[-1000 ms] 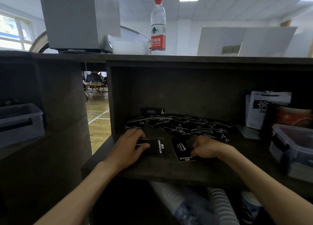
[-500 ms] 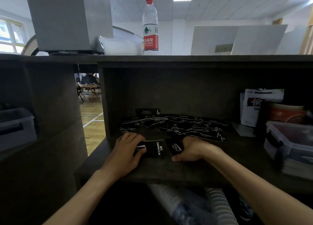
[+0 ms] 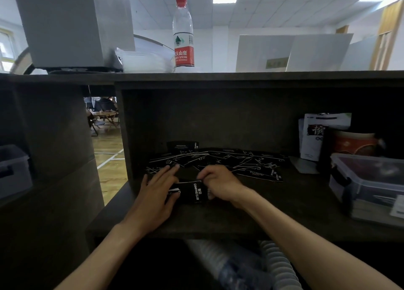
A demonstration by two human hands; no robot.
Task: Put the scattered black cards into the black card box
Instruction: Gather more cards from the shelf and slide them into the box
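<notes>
Shelf (image 3: 284, 206): both hands (image 3: 220, 183) holding card box (image 3: 192, 192).

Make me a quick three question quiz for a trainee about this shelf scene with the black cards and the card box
1. True or false: the water bottle stands on top of the shelf unit.
2. Which hand steadies the black card box from its left side? A left hand B right hand
3. Fill in: the scattered black cards lie ___ the box, deeper in the shelf.

Key: 1 true; 2 A; 3 behind.
</notes>
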